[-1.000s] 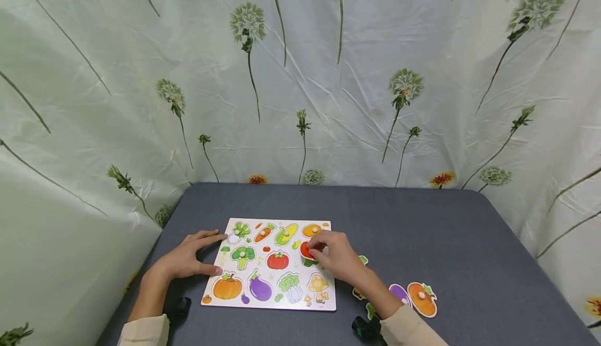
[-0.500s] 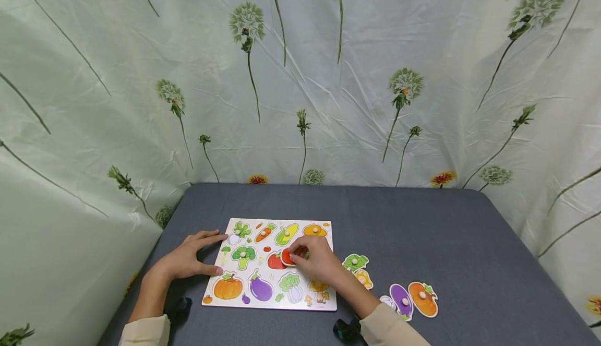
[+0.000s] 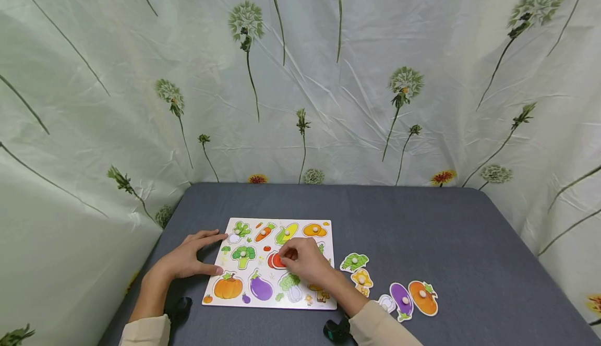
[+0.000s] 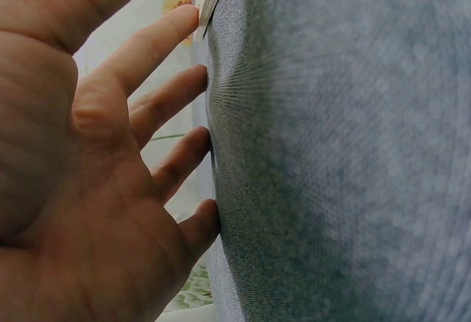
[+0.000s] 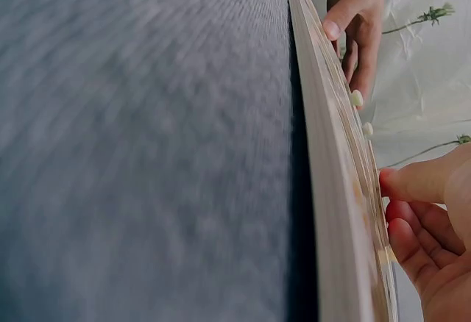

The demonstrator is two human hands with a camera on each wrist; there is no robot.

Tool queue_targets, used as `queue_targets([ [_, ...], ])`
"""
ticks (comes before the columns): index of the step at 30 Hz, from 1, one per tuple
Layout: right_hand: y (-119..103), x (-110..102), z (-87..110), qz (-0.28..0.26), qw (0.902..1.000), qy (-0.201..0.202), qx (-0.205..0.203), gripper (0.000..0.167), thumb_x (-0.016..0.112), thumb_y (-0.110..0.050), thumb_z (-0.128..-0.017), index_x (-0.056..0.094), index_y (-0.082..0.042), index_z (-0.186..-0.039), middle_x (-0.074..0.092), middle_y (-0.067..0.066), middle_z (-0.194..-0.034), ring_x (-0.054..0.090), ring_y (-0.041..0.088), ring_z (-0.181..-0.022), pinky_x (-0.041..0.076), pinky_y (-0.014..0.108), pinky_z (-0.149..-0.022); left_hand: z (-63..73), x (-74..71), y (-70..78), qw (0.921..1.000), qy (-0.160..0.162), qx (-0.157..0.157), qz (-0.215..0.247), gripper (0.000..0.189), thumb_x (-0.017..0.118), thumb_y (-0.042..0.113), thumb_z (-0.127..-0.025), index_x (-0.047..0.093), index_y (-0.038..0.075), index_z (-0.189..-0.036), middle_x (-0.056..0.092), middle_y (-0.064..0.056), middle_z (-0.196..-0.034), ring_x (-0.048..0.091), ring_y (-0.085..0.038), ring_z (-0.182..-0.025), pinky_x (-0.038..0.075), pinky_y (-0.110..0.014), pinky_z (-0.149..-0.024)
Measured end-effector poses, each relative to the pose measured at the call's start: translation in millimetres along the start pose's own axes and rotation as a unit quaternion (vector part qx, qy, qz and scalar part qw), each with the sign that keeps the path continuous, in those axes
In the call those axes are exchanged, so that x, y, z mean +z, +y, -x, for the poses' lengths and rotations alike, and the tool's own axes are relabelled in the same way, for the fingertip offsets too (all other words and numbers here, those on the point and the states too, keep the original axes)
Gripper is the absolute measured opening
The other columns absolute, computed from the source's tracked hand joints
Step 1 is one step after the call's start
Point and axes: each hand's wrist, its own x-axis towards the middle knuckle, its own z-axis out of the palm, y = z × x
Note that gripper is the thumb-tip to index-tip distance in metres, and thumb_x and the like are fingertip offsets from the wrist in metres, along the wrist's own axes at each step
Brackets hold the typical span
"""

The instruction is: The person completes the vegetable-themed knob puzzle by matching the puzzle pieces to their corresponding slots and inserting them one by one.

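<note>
A white puzzle board [image 3: 269, 304] with printed vegetables lies on the grey table [image 3: 404, 231]. My left hand [image 3: 190, 257] rests at the board's left edge, thumb and fingers spread; in the left wrist view its fingertips [image 4: 206, 215] touch the cloth and the board's corner. Over the middle of the board, my right hand [image 3: 307, 261] pinches a red tomato piece [image 3: 277, 260], which overlaps the printed tomato. The fingers hide its knob. Knobbed turnip [image 3: 238, 231], carrot [image 3: 265, 233], corn [image 3: 286, 234], potato [image 3: 314, 230] and broccoli [image 3: 243, 255] pieces sit in the board.
Right of the board lie loose pieces: a leafy green [image 3: 355, 262], a mushroom [image 3: 362, 279], a white one [image 3: 387, 303] partly covered, an eggplant [image 3: 401, 299] and a pumpkin [image 3: 424, 298]. A dandelion-print curtain [image 3: 347, 127] hangs behind the table.
My right hand has carried the tomato piece left, from the board's right side onto the printed tomato. The pepper-like print at right is partly uncovered. My left hand stays put.
</note>
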Motion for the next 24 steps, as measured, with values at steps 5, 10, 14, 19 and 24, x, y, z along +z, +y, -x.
queue_targets([
  [5, -4, 5, -3.5, 0.004, 1.0, -0.008, 0.002, 0.006, 0.075, -0.003, -0.091, 0.078, -0.008, -0.091, 0.072, 0.0, -0.083, 0.056, -0.001, -0.069, 0.049, 0.017, -0.064, 0.6, -0.6, -0.7, 1.0, -0.002, 0.0, -0.001, 0.094, 0.087, 0.055, -0.074, 0.051, 0.021, -0.153, 0.039, -0.024, -0.16, 0.032, -0.052, -0.141, 0.035, -0.076, -0.103],
  [10, -5, 10, -6.1, 0.002, 0.9999, -0.008, 0.009, 0.007, 0.076, -0.002, -0.091, 0.078, -0.009, -0.09, 0.072, -0.001, -0.081, 0.055, -0.001, -0.067, 0.049, 0.017, -0.063, -0.7, 0.4, -2.5, 1.0, -0.004, 0.0, -0.002, 0.094, 0.087, 0.056, -0.074, 0.051, 0.022, -0.153, 0.038, -0.024, -0.16, 0.031, -0.053, -0.142, 0.034, -0.076, -0.103],
  [14, -5, 11, -6.0, -0.001, 0.9998, -0.01, 0.017, 0.006, 0.076, -0.003, -0.091, 0.078, -0.009, -0.09, 0.072, -0.001, -0.082, 0.056, 0.0, -0.067, 0.049, 0.017, -0.063, -2.0, 1.1, -3.5, 1.0, -0.004, 0.001, -0.004, 0.094, 0.087, 0.056, -0.074, 0.051, 0.022, -0.153, 0.039, -0.023, -0.16, 0.032, -0.052, -0.142, 0.034, -0.076, -0.104],
  [19, -4, 12, -5.4, 0.001, 0.9998, -0.006, 0.02, 0.005, 0.077, -0.005, -0.091, 0.079, -0.01, -0.092, 0.071, -0.004, -0.082, 0.056, -0.001, -0.068, 0.05, 0.017, -0.063, -2.0, 0.1, -2.7, 1.0, -0.004, 0.004, -0.001, 0.094, 0.087, 0.056, -0.074, 0.051, 0.022, -0.153, 0.039, -0.024, -0.16, 0.033, -0.052, -0.141, 0.034, -0.076, -0.104],
  [24, -3, 10, -4.0, 0.004, 1.0, 0.001, 0.008, 0.006, 0.076, -0.006, -0.091, 0.079, -0.01, -0.096, 0.071, -0.005, -0.085, 0.057, -0.001, -0.072, 0.051, 0.017, -0.066, -1.3, -0.9, -1.7, 1.0, -0.005, 0.001, 0.001, 0.094, 0.087, 0.056, -0.073, 0.051, 0.022, -0.153, 0.039, -0.024, -0.16, 0.032, -0.052, -0.141, 0.033, -0.077, -0.104],
])
